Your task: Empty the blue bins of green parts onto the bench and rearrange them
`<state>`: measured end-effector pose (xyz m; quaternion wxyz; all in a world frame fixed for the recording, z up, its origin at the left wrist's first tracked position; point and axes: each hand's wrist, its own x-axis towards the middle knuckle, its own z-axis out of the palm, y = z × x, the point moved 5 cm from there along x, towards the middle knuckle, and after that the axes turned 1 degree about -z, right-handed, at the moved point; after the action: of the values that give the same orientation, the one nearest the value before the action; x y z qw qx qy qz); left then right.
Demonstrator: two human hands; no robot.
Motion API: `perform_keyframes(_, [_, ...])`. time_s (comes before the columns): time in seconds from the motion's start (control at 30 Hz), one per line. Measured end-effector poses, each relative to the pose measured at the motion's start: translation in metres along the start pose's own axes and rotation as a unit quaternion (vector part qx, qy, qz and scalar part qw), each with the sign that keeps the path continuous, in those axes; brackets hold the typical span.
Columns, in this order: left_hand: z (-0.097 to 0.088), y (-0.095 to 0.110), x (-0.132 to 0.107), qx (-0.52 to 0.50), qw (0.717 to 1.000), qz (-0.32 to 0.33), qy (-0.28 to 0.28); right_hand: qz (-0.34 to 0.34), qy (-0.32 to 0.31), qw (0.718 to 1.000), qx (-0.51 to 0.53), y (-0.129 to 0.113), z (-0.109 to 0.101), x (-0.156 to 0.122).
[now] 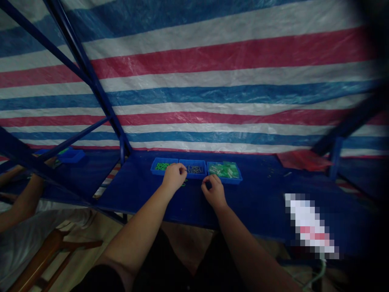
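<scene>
My left hand (174, 177) is at the front of the middle blue tray (199, 176), which holds thin metal pieces that look like screws (193, 168). Its thumb and fingertips are pinched together; what is between them is too small to make out. In front of the right-hand blue tray (238, 180), my right hand (215, 191) has thumb and forefinger curled together, with any held item not discernible. Small clear packets with green contents (225, 170) fill that tray. Partly behind my left hand, the left-hand tray (156, 172) contains small green pieces (161, 166). Another green piece (183, 183) lies between my hands.
The blue table (146, 194) backs onto a striped tarp (212, 93). Blue metal bars (100, 95) rise at left. Red sheeting (304, 159) and a pixelated white object (311, 227) are at right. Another person's arm (27, 198) works beside a blue tray (72, 155) at far left.
</scene>
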<state>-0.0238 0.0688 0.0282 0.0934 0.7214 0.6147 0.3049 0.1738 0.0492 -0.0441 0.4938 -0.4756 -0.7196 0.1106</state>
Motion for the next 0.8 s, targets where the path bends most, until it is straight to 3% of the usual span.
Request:
perform_keyframes(0.1, [0.006, 0.001, 0.026, 0.011, 1.0, -0.024, -0.015, 0.005, -0.008, 1.0, 0.006, 0.0, -0.001, -0.001])
perform_keyframes(0.2, [0.017, -0.007, 0.027, 0.032, 0.997, -0.038, -0.051, 0.01, -0.006, 1.0, 0.007, 0.0, -0.003, -0.001])
perform_keyframes(0.3, [0.024, -0.014, 0.012, 0.042, 0.997, -0.019, -0.067, 0.005, -0.011, 1.0, 0.005, 0.0, -0.001, 0.0])
perform_keyframes(0.43, [0.027, -0.02, -0.017, 0.047, 0.998, 0.022, -0.043, -0.005, -0.007, 1.0, 0.004, 0.002, 0.001, 0.0])
perform_keyframes(0.6, [0.04, -0.037, -0.051, 0.04, 0.998, 0.007, -0.056, -0.008, -0.014, 1.0, -0.014, 0.002, 0.003, 0.0])
perform_keyframes(0.8, [0.052, -0.041, -0.064, 0.024, 0.998, 0.021, -0.045, -0.011, -0.037, 0.999, -0.038, 0.002, 0.009, -0.001])
